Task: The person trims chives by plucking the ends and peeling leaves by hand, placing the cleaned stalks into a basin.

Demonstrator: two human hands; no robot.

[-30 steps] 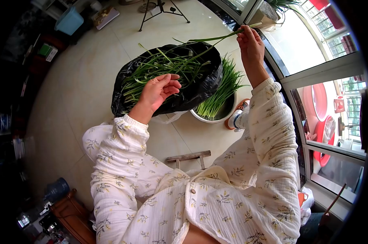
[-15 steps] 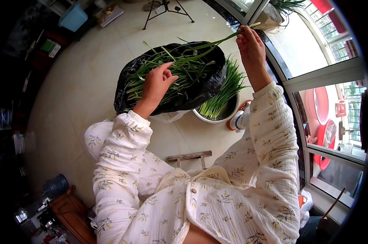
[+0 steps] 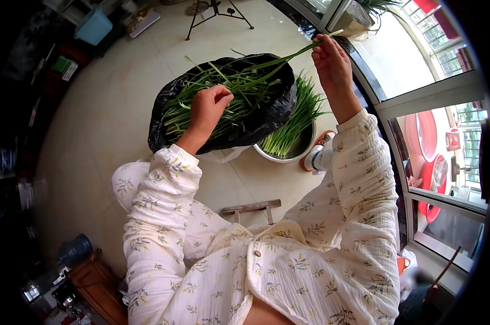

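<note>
My right hand (image 3: 332, 67) is raised at the upper right, its fingers closed around the pale ends of a few garlic chives (image 3: 293, 56). Their long green leaves stretch left over a black plastic bag (image 3: 280, 111). Inside that bag lies a loose heap of garlic chives (image 3: 180, 111). Over the heap, my left hand (image 3: 206, 111) has thumb and forefinger pinched together; what is between them, if anything, is too small to make out. Right of the bag, a metal basin (image 3: 309, 150) holds a neat bunch of chives (image 3: 294, 122), partly hidden by the bag.
A low wooden stool (image 3: 251, 207) stands between my legs on the tiled floor (image 3: 101, 122). Beyond the bag is a black metal stand (image 3: 215, 13). Glass doors (image 3: 402, 59) line the right side. A blue bin (image 3: 93, 26) is at the upper left.
The thumb and fingers of my left hand have closed from a looser, spread pose into a pinch. My right hand keeps hold of the chives, almost in place.
</note>
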